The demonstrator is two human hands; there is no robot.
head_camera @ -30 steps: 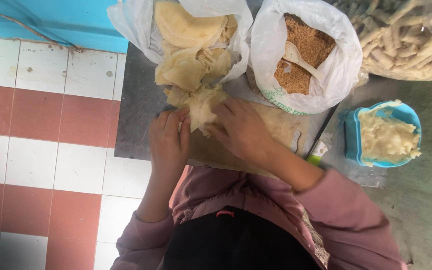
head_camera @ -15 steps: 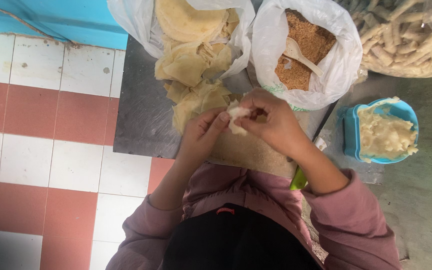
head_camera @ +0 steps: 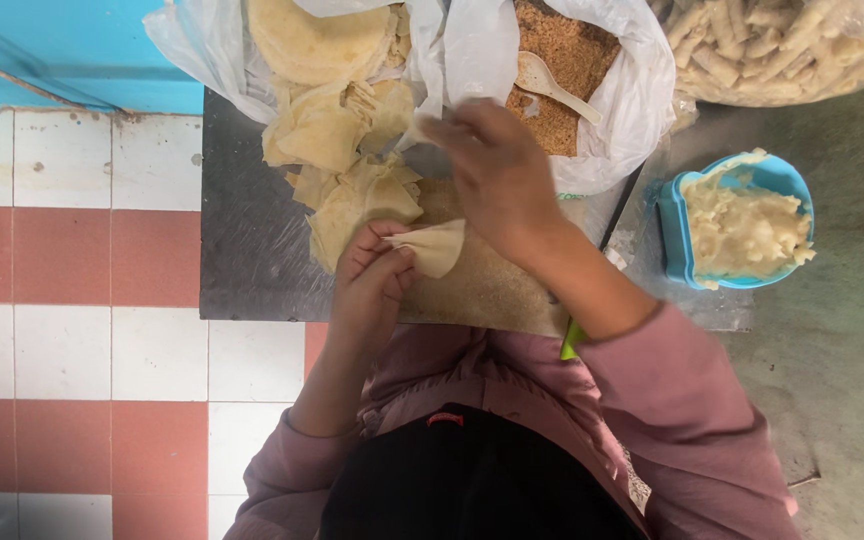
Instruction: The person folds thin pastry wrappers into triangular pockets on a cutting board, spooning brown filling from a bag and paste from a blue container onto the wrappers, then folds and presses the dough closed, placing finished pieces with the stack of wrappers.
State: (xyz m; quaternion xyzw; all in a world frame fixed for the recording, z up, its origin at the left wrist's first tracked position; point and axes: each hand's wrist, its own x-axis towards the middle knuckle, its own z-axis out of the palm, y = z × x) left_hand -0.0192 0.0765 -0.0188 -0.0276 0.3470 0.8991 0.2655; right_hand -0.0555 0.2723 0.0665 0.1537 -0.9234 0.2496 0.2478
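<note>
Left fingers (head_camera: 377, 262): closed on a folded wrapper (head_camera: 434, 247), pinching its left end.
Wrapper axis: lay roughly left to right, its free end toward the right hand (head_camera: 497, 170).
Right hand: just above the wrapper, apart from it; fingers loosely curled and empty, pointing toward the wrapper stack (head_camera: 337, 130).
Beyond: filling bag with spoon (head_camera: 557, 85); blue tub (head_camera: 737, 222) at right on the tabletop (head_camera: 242, 250).

The wrapper (head_camera: 434, 247) lay in the left fingers (head_camera: 377, 262); the wrapper pile (head_camera: 337, 150) was behind them, the filling tub (head_camera: 737, 220) far right.
</note>
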